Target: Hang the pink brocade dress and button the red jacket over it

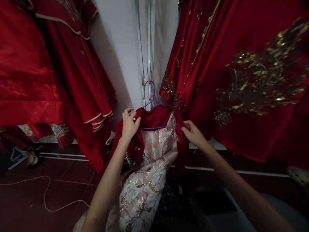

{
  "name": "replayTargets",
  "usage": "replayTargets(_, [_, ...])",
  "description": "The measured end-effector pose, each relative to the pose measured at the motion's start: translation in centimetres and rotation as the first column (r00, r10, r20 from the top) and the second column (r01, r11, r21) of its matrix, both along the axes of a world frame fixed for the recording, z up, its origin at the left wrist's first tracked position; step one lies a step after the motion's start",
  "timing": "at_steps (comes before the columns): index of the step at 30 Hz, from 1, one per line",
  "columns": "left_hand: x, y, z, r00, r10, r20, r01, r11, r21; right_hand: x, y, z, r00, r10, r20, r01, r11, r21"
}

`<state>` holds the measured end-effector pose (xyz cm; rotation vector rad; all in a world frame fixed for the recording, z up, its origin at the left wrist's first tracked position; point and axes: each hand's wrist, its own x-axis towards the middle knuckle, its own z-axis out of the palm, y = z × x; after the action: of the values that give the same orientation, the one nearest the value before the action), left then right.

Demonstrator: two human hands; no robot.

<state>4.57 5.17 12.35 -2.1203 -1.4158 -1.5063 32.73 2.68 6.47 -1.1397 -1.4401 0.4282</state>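
Pinching opposite sides of the red jacket point(156, 116) at frame centre, left hand point(129, 124) and right hand point(192, 132) are about equally near; between them the pale dress point(147, 178) slants toward lower left.

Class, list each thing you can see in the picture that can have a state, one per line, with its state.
Left hand: closed on the red garment's edge
Right hand: pinching its other edge
Red garment: on the hanger, front open
Purple hanger: upright, hook up
Pale patterned dress: within the open red garment, skirt slanting down
Gold-decorated red gown: hanging
White cord: loose, curving across the floor
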Motion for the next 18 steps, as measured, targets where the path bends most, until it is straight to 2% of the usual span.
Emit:
replayTargets(2, [0.1,-0.9,-0.4,0.999,0.037,-0.019,-0.037,0.999,0.025,-0.8,0.7,-0.2,0.999,-0.002,-0.039,0.004,0.999,0.05])
replayTargets(4, [0.3,-1.6,-0.8,0.998,0.014,-0.054,-0.016,0.999,-0.035,-1.8,1.2,-0.1,0.999,0.019,-0.031,-0.016,0.996,0.087])
replayTargets(9, [1.8,-1.9,-1.6,0.964,-0.192,-0.185,0.157,0.969,-0.191,-6.4,2.2,0.2,0.994,0.108,-0.026,-0.107,0.993,0.046])
replayTargets(12, [3.5,-1.8,-2.0,0.93,-0.3,-0.211,0.239,0.932,-0.272,-9.4,2.4,-0.2,0.961,0.249,-0.117,-0.253,0.967,-0.023])
replayTargets(15, [4.7,-2.3,-2.7,0.909,-0.385,-0.157,0.316,0.885,-0.341,-10.7,1.7,-0.7,0.929,0.332,-0.162,-0.343,0.939,-0.04])
replayTargets(18, [5.0,-3.6,-3.9,0.943,-0.334,0.015,0.321,0.893,-0.315,-10.6,0.3,-0.6,0.896,0.38,-0.23,-0.395,0.918,-0.021])
